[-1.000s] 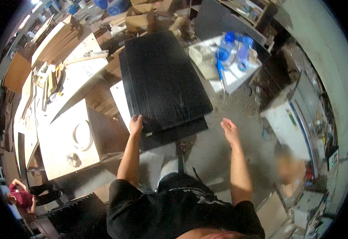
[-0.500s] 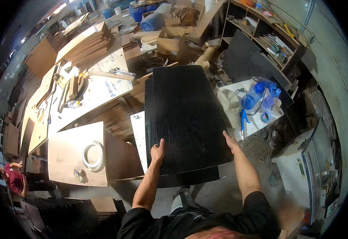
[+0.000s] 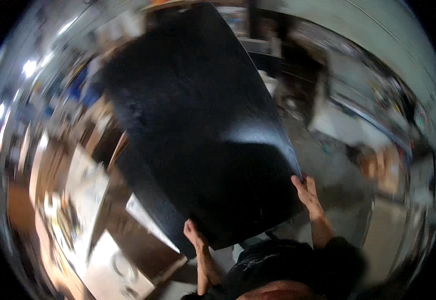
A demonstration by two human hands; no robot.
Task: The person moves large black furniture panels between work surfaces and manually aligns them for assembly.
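Brought closer to the camera since half a second ago, and swung to lean toward the upper left: large black panel with rounded corners, now spread across the middle of the view. Clamped on its left edge, just beside the near corner: left hand, with fingers curled in and thumb uppermost. Pinching the right edge, near the other near corner: right hand, with thumb along the rim and fingers on the outer side. Cannot tell how far either set of fingers reaches underneath. Jutting out below the left edge: second black panel, and beyond that a strip of white board. At lower left, blurred: pale wooden board with a white coil on top. Off to the right, well apart from the right hand: brown box-like shape.
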